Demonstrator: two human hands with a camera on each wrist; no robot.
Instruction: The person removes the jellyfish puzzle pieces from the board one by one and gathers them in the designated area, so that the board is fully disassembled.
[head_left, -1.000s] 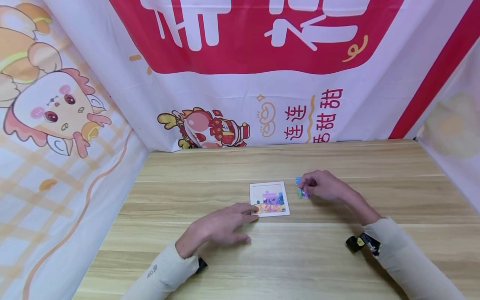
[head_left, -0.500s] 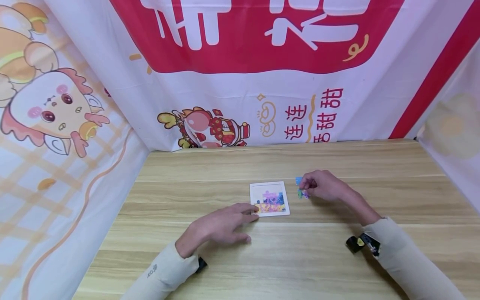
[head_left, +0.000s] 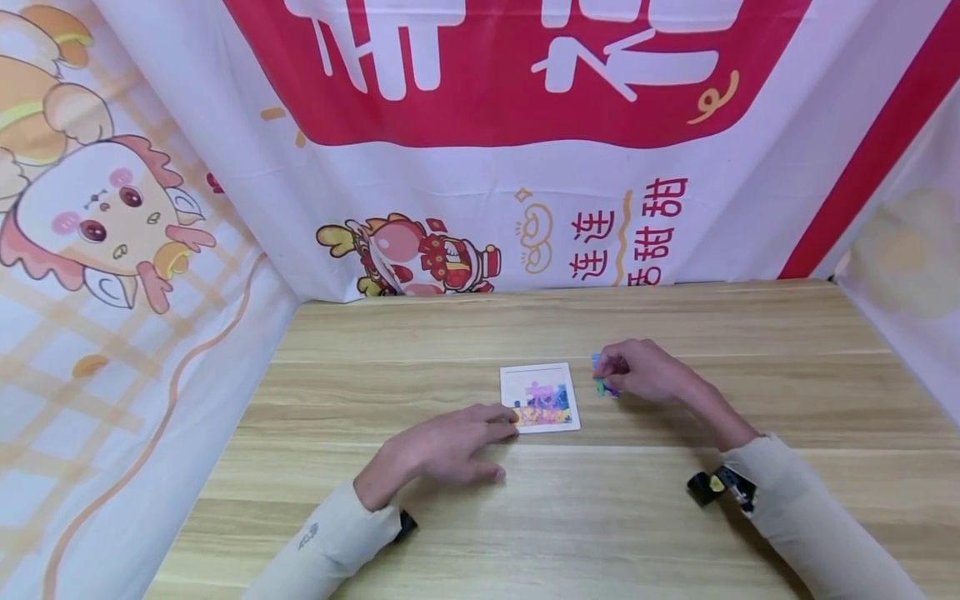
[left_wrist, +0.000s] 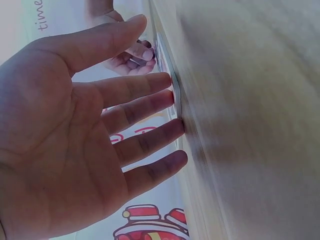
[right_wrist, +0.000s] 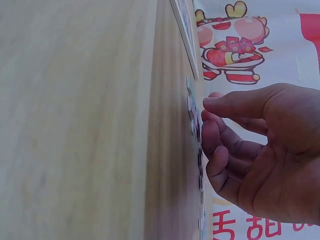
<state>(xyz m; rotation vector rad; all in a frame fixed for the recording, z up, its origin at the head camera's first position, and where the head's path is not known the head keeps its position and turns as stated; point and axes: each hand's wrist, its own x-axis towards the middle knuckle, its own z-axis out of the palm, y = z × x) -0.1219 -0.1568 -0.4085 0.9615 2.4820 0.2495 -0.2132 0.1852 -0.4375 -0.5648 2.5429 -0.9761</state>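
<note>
Left hand (head_left: 442,447) lay flat, fingers spread, tips touching near-left corner of puzzle tray (head_left: 539,397) mid-desk (head_left: 600,517). Right hand (head_left: 647,372) curled over loose puzzle pieces (head_left: 602,386) just right of tray; pinch unclear. Risk judged: pieces scattering under fingertips, tray skidding if left pressure eased.

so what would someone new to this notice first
Probably the small white-framed puzzle board mid-table, its lower rows filled with bright picture. The left hand rests flat-fingered at its near left corner, and the right hand curls over a little pile of loose colourful pieces just right of it.
</note>
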